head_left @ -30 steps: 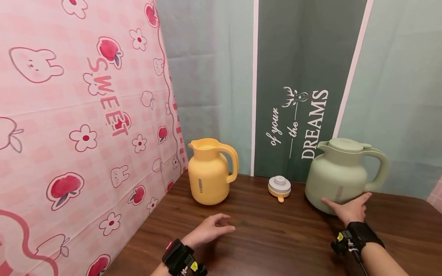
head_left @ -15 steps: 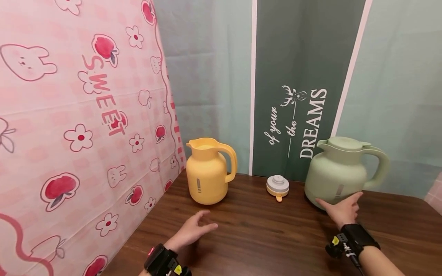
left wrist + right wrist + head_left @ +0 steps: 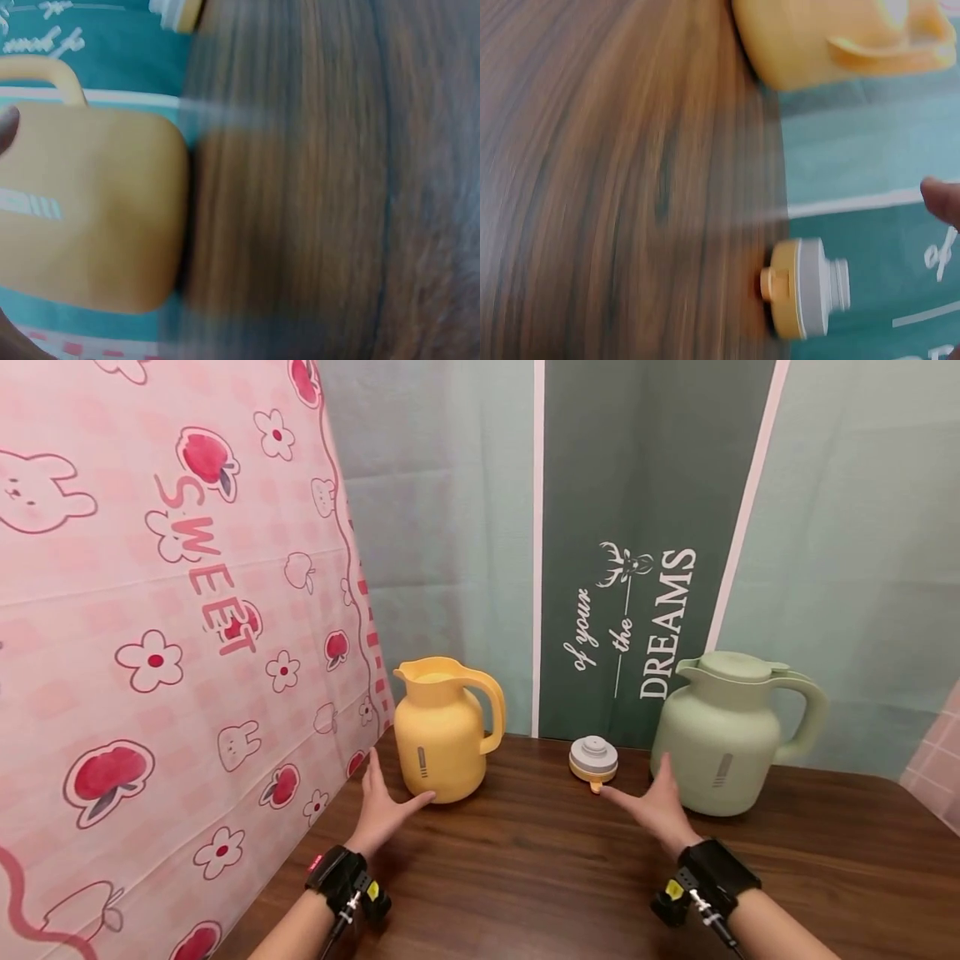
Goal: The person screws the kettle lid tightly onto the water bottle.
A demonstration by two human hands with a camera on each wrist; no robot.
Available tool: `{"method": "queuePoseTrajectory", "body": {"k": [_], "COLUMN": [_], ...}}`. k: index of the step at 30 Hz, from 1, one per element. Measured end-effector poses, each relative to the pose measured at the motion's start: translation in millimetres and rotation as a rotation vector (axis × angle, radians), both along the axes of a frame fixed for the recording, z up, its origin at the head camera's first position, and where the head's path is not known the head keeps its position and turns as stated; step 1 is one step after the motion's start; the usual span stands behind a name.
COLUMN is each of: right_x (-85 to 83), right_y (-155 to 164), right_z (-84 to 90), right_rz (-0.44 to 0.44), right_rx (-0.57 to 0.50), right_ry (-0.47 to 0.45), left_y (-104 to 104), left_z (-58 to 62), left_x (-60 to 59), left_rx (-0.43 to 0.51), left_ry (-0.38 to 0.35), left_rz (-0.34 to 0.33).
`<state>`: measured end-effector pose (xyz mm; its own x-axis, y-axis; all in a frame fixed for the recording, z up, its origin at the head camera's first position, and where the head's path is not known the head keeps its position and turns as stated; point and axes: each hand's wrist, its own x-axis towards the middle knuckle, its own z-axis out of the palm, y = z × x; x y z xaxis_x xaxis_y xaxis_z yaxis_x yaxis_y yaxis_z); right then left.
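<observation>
— Hands first: left hand (image 3: 380, 810) lies spread and released at the foot of the yellow jug (image 3: 442, 731), thumb touching its base; right hand (image 3: 654, 803) is also released, holding nothing, between the loose stopper lid (image 3: 593, 760) and the green jug (image 3: 727, 735)

— How to do it well?

— Judging by this, brace the lidless yellow jug low while the other hand takes the lid squarely

— Count?

— Two hands, two jugs, one loose lid on the counter (image 3: 540, 877), green jug lidded
</observation>
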<state>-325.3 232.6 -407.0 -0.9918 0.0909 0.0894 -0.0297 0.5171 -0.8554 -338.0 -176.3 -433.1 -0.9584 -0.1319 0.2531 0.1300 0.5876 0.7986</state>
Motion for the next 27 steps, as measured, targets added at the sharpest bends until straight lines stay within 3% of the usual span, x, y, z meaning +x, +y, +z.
{"method": "queuePoseTrajectory", "body": {"k": [5, 10, 19, 27], "right_x": [-8.3, -14.5, -24.4, -19.3], "right_y": [-31, -60, -99, -121], "right_z": [-5.6, -11.5, -23.0, -34.2], "right_rz": [0.092, 0.120, 0.113, 0.212], "right_rx": [0.045, 0.080, 0.039, -0.043], "right_ry": [0.017, 0.032, 0.060, 0.078], "left_y": [-3, -2, 5, 6], "left_z": [-6.1, -4.7, 19.4, 37.0], "left_x": [-13.1, -22.5, -47.7, -66.0], "left_rx": [-0.003, 0.016, 0.060, 0.132], "left_ry": [0.011, 0.064, 0.145, 0.178], "left_rz": [-0.050, -0.066, -0.075, -0.056]}}
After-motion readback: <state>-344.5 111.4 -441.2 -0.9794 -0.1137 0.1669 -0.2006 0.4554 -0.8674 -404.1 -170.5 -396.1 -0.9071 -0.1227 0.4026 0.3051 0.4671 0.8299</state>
